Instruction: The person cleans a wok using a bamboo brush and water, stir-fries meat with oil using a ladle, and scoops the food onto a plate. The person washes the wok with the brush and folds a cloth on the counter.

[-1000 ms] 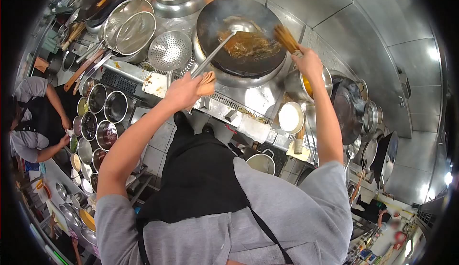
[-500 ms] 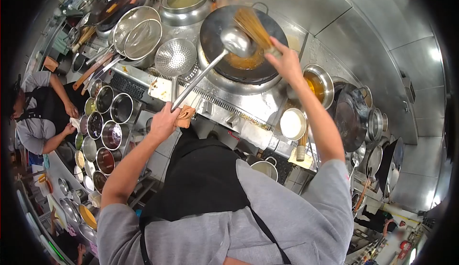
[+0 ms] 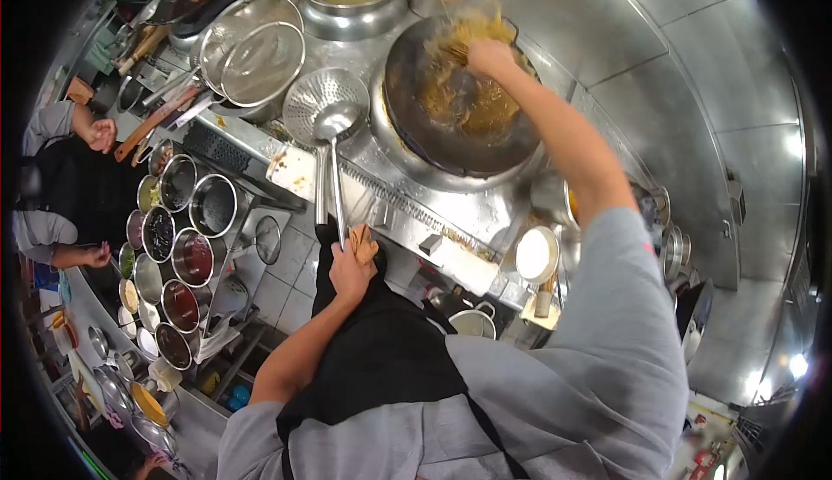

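Observation:
My left hand is closed round the handle of a steel ladle, with a folded brown cloth in the same grip. The ladle's bowl rests over a perforated skimmer left of the wok. My right hand is above the dark wok, closed on a bamboo wok brush whose bristles are smeared by motion near the far rim. Brownish liquid lies in the wok's bottom and looks stirred up.
Wire strainers lie left of the skimmer. Behind the wok stand a steel pot and a smaller pot of orange liquid. Ingredient pots fill the left side, with a co-worker beyond. A white-filled container sits at right.
My left hand has drawn the ladle out of the wok to the skimmer. My right hand has carried the brush lower into the wok. The camera view has shifted.

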### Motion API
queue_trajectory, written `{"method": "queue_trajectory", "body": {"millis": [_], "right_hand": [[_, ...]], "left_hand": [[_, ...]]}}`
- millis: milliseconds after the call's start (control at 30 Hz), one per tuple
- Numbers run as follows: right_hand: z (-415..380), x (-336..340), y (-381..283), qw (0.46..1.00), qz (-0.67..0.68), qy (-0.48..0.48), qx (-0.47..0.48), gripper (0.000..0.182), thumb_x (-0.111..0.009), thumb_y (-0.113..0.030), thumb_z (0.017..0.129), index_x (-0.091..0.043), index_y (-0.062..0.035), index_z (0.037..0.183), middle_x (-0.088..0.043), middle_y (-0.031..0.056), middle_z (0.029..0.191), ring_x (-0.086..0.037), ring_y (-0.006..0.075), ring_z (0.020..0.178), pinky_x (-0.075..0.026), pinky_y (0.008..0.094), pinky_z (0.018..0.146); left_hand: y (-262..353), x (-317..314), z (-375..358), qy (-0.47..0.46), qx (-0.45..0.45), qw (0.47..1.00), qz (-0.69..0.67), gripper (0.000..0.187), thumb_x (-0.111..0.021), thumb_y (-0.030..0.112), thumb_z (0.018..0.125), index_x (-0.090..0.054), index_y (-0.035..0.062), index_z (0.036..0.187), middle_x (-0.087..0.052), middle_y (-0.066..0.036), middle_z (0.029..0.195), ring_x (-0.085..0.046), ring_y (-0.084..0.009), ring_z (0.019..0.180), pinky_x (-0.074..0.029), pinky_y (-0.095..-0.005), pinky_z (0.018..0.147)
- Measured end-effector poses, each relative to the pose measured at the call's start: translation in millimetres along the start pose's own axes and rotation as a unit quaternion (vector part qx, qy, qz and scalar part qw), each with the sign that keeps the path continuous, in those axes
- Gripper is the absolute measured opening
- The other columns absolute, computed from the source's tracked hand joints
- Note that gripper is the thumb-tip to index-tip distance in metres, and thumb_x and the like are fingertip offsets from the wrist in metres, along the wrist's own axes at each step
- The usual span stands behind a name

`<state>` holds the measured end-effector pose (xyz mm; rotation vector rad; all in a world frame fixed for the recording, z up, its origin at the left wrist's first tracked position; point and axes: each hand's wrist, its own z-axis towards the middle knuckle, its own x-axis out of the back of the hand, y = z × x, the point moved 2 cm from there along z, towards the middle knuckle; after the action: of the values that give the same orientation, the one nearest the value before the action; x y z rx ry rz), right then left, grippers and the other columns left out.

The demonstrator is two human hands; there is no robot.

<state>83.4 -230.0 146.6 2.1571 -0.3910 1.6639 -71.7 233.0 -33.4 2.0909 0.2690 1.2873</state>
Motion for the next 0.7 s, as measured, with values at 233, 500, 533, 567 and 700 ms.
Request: {"method": "queue_trajectory", "body": {"millis": [233, 500, 533, 567, 700], "right_hand": [[-112.1, -8.1, -38.6, 0.957, -0.19, -0.142, 0.166, 0.021, -0.07, -0.013, 0.072, -0.077, -0.008, 0.091, -0.074, 0.0156, 0.094, -0.072, 0.0313, 0.091, -0.058, 0.0422, 0.076], [-36.5, -35.5, -21.5, 0.998, -0.066, 0.02, -0.013, 0.023, -0.059, -0.017, 0.086, -0.076, -0.0055, 0.096, -0.073, 0.0184, 0.102, -0.071, 0.0309, 0.097, -0.058, 0.0421, 0.081], [-56.1, -38.1, -35.0, 0.995, -0.089, -0.037, 0.032, 0.022, -0.058, -0.016, 0.086, -0.075, -0.0044, 0.095, -0.071, 0.0209, 0.105, -0.071, 0.0312, 0.098, -0.057, 0.0413, 0.083], [-82.8, -42.5, -40.8, 0.991, -0.097, 0.003, 0.096, 0.02, -0.065, -0.016, 0.081, -0.074, -0.0048, 0.095, -0.069, 0.0209, 0.106, -0.071, 0.0321, 0.097, -0.056, 0.0408, 0.084], [-148.0, -18.8, -3.8, 0.953, -0.189, -0.179, 0.158, 0.022, -0.068, -0.013, 0.079, -0.074, -0.0049, 0.098, -0.07, 0.0164, 0.106, -0.07, 0.031, 0.099, -0.057, 0.0409, 0.083]], "left_hand": [[7.7, 16.0, 17.7, 0.071, -0.104, 0.984, -0.123, 0.068, -0.076, 0.025, 0.078, -0.05, 0.0058, 0.137, -0.057, -0.022, 0.123, -0.052, -0.0417, 0.115, -0.042, -0.0477, 0.1], [181.5, -23.7, 110.3, -0.341, 0.168, 0.71, -0.593, 0.054, -0.055, 0.055, 0.097, -0.053, 0.0078, 0.123, -0.062, -0.008, 0.112, -0.062, -0.0217, 0.104, -0.05, -0.0368, 0.093], [185.6, -66.2, 127.9, -0.322, 0.169, 0.689, -0.627, 0.055, -0.055, 0.056, 0.096, -0.053, 0.007, 0.12, -0.062, -0.009, 0.111, -0.064, -0.0222, 0.1, -0.05, -0.037, 0.091], [199.7, -71.4, 127.4, -0.278, 0.214, 0.675, -0.649, 0.048, -0.062, 0.045, 0.094, -0.053, 0.0041, 0.117, -0.062, -0.01, 0.108, -0.063, -0.0223, 0.094, -0.052, -0.0385, 0.085], [227.1, -89.0, 133.6, -0.052, 0.293, 0.775, -0.557, 0.032, -0.064, 0.013, 0.079, -0.055, -0.0002, 0.107, -0.06, -0.01, 0.098, -0.06, -0.0226, 0.082, -0.05, -0.0382, 0.073]]}}
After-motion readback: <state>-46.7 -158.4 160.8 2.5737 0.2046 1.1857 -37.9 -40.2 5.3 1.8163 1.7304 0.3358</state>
